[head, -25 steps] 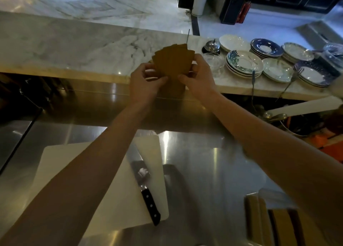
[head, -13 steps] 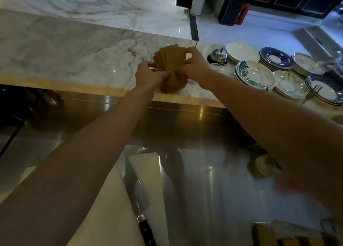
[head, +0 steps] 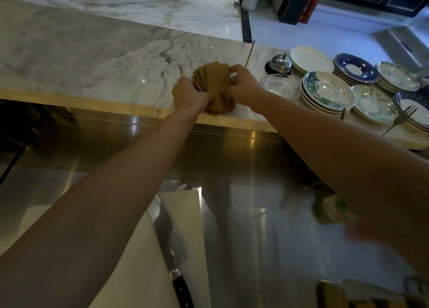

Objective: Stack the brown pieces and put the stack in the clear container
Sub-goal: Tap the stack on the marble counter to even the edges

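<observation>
Several flat brown pieces (head: 214, 80) stand fanned out between both hands above the near edge of the marble counter (head: 92, 59). My left hand (head: 189, 96) grips their lower left side. My right hand (head: 242, 85) holds their right edge, fingers curled round it. More brown pieces (head: 220, 107) lie on the counter under the hands, partly hidden. A clear glass dish (head: 279, 85) sits just right of my right hand.
Stacks of patterned plates (head: 327, 91) fill the counter's right end, with a fork (head: 400, 119) resting on one and a metal bell (head: 278, 63) behind the glass dish. Below, on the steel worktop, a white cutting board (head: 185, 214) carries a black-handled knife (head: 176, 273).
The fan of brown pieces has been squeezed narrower between the hands and lowered toward the counter. The camera has tilted forward, so the worktop sits lower in view.
</observation>
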